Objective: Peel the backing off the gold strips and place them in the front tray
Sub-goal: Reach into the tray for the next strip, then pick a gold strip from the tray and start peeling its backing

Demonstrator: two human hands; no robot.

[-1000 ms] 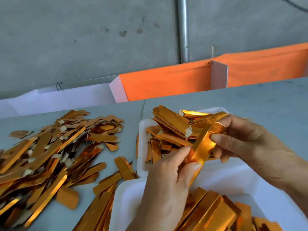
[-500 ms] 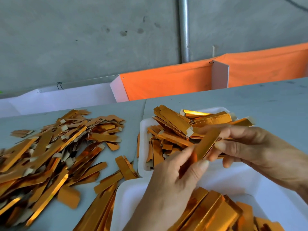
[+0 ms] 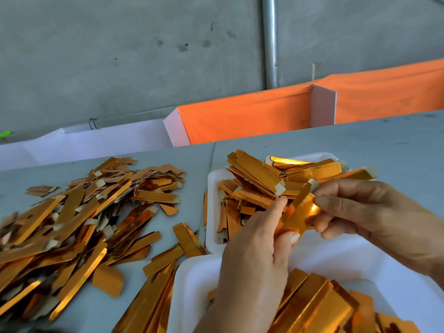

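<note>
Heap of loose gold strips (image 3: 79,219) covers the far-left desk (image 3: 360,140), spilling toward the near edge. Left hand (image 3: 254,258) pinches the lower end of one gold strip (image 3: 299,213); right hand (image 3: 370,212) pinches its upper end, both clenched on it. Strip is held in air, over the gap between far tray (image 3: 212,212) and near tray (image 3: 192,284). Step looks like peeling, backing not visibly off yet. Next: pull ends apart, drop the strip in the front tray. Which tray is the front one, cannot tell. Open desk far right; trays crowd the hands.
</note>
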